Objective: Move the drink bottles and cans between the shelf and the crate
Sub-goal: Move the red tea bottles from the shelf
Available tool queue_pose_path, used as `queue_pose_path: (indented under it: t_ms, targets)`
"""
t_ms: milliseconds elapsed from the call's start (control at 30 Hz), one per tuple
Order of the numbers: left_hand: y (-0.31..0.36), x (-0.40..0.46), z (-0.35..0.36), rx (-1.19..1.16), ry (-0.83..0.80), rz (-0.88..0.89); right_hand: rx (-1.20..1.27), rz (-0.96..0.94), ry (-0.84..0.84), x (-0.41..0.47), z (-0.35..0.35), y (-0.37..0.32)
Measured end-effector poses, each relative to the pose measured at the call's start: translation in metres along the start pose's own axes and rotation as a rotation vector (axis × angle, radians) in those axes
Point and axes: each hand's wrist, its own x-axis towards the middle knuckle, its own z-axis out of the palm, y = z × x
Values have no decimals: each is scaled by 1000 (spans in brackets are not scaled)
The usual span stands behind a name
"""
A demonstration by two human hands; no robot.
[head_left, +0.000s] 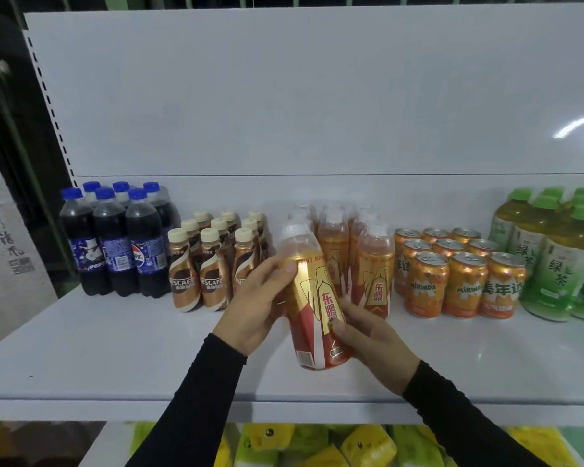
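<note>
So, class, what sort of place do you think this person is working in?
Probably a shop or a mock store aisle: a white retail shelf with a slotted upright, drinks grouped by brand such as Pepsi bottles and Mirinda cans, and yellow packets below.

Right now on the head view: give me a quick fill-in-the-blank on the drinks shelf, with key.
1. Both hands hold one red-and-gold bottle; the left hand grips it nearer its ____ end.
2. The Pepsi bottles have ____ caps.
3. The Mirinda cans stand between the red-and-gold bottles and the ____ bottles.
4. The right hand grips the held bottle nearer its ____.

Missing words: cap; blue; green tea; base
</note>
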Motion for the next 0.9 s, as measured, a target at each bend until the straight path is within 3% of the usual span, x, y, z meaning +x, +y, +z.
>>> queue_pose_path:
  t_ms: [133,333,467,733,833,900]
  targets:
    - [-5,-5,3,1,121,5,-226,-62,5,-4,11,-1]
    - [2,-3,15,31,297,65,-505,-111,151,-5,20,-7]
    - [1,-5,18,75,305,96,-387,-87,192,-6,17,-4]
    - [8,-11,4,-52,87,-35,180,-18,-52,-10,9,-1]
    - [6,-13,5,-50,126,-23,77,-8,-55,-11,10,-1]
    - [3,-13,7,-67,168,-6,-164,-48,6,-12,15,-6]
